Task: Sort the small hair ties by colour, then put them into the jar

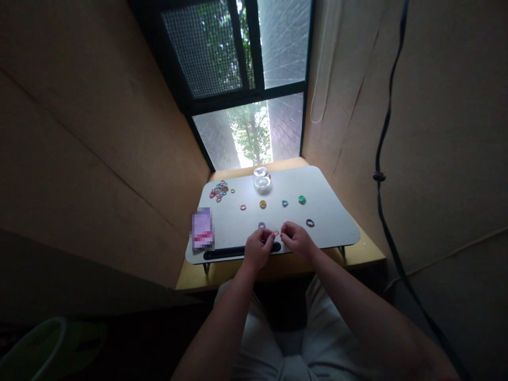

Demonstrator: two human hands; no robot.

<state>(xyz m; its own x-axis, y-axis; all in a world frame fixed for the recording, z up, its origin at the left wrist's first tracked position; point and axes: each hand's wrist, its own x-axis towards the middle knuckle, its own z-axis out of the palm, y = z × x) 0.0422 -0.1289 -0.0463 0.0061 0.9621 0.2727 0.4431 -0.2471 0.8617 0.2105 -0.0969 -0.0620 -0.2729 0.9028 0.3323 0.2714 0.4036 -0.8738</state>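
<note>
My left hand [257, 247] and my right hand [297, 239] meet at the near edge of a small white lap table [329, 217]. Both are pinched on a small pink rubber band [275, 233] held between them. On the table lie single coloured bands: a purple band [261, 225] just beyond my left hand, a pink band [243, 207], a yellow band [262, 203], a blue band [284, 203], a green band [302, 199] and a dark red band [310, 223]. A heap of several mixed bands [219, 190] sits at the far left corner.
A clear glass jar [262, 179] stands at the table's far edge. A blurred card [202, 229] lies at the left edge, and a black slot [234, 252] runs along the near edge. Brown board walls close in on both sides; a black cable [383, 159] hangs at right.
</note>
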